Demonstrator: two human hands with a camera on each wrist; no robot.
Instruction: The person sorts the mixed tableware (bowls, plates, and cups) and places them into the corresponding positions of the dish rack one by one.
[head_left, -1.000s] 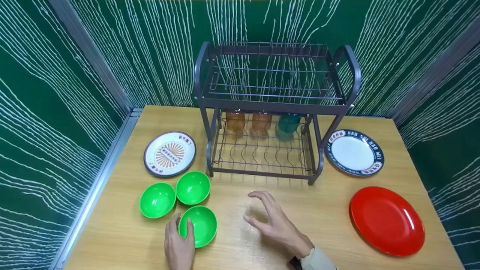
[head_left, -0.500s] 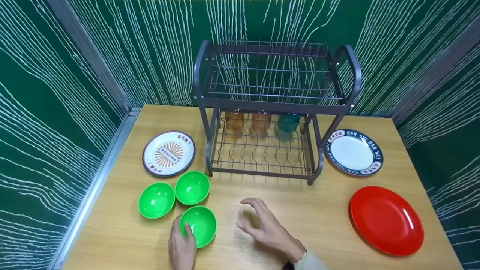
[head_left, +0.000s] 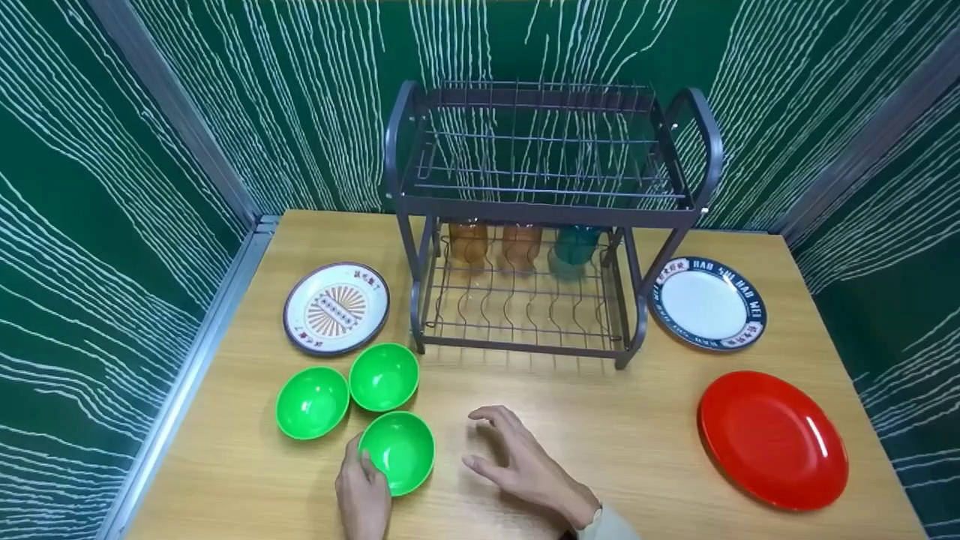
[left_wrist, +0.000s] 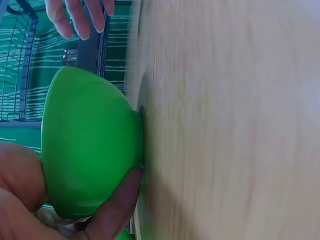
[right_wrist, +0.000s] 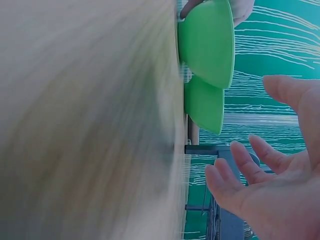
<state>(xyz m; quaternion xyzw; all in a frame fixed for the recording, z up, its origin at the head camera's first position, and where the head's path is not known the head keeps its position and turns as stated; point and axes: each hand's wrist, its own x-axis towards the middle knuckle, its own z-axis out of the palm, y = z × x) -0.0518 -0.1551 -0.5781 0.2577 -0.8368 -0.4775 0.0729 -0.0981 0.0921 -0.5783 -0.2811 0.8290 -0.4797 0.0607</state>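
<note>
Green, likely light, stiff and slick, the nearest bowl [head_left: 403, 453] is wanting a rim-and-foot hold; your left hand [head_left: 363, 489] is pinching it so, your right hand [head_left: 523, 466] grasping nothing.

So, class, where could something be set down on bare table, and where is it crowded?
Free: table between right hand and red plate, and between that hand and the rack. Crowded: the left, three green bowls clustered by the sunburst plate.

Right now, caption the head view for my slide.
The left hand grips the nearest green bowl in front of a two-tier rack; the right hand hovers, holding nothing.
</note>
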